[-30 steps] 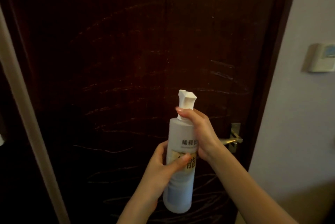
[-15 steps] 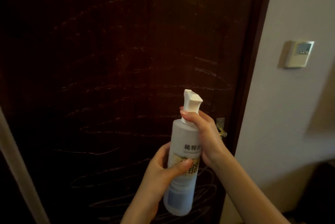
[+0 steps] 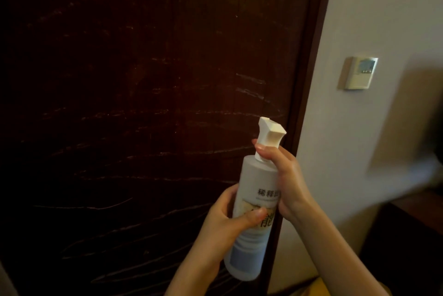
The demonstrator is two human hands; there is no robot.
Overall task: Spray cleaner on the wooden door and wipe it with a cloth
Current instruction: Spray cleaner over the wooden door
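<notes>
Now: spray bottle held in both hands before the door

Spray bottle (image 3: 254, 202) is in front of the wooden door's (image 3: 143, 79) right edge, not touching it. Long axis near upright, top tipped slightly right. White spray head (image 3: 271, 135) faces away, toward the door. Left hand (image 3: 223, 223) wraps the mid body, thumb lying across the label. Right hand (image 3: 287, 175) has fingers curled round the neck just under the head. Wall thermostat (image 3: 360, 72) at right.
</notes>
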